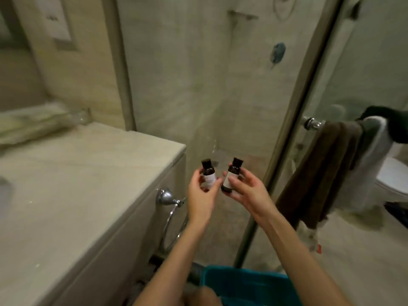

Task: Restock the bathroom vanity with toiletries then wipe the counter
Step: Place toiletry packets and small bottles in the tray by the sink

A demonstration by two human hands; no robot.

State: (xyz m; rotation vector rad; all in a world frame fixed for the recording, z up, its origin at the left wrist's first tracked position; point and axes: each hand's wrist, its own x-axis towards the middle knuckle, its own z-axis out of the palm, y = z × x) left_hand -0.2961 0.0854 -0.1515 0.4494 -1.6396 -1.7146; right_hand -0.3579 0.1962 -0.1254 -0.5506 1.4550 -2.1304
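Each hand holds a small dark brown toiletry bottle with a black cap and a pale label. My left hand (202, 195) grips the left bottle (208, 173) upright. My right hand (247, 191) grips the right bottle (231, 175), which leans slightly right. Both bottles are held in the air, side by side and close together, to the right of the vanity counter's corner. The pale stone vanity counter (72, 180) fills the left of the view.
A chrome towel ring (170, 215) hangs on the vanity's side. A glass shower door (220, 96) stands behind my hands. A brown towel (318, 173) hangs from the door's bar. A teal bin (247, 286) sits low in front. A toilet (395, 182) is at right.
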